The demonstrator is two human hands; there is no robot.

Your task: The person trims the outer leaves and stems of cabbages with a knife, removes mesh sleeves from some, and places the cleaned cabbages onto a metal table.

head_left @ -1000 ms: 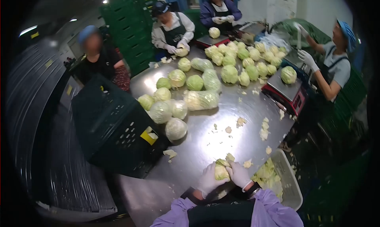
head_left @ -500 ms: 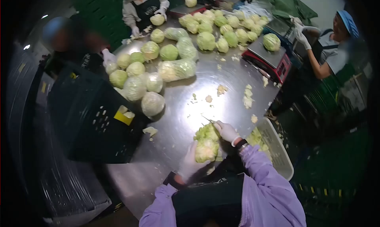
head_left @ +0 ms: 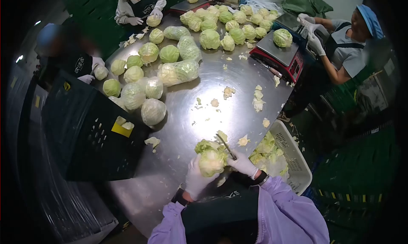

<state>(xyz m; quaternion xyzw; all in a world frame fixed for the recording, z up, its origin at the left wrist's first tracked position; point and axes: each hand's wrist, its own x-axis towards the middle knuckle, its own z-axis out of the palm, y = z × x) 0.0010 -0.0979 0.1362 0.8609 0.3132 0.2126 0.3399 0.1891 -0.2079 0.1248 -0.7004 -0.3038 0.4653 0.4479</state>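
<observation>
Showing plainly in the head view, the knife (head_left: 225, 146) now angles out from your right hand (head_left: 243, 164), its grip closed around it; a second ago both hands wrapped the cabbage (head_left: 212, 162), so your left hand (head_left: 197, 178) seems to support it alone. That left grip is clamped on the cabbage above the tabletop's (head_left: 178, 125) near edge. It looks creamy-pale towards you, ruffled green beyond.

One held cabbage (head_left: 212, 160), one held knife (head_left: 225, 146) — two red scales (head_left: 294, 69).
</observation>
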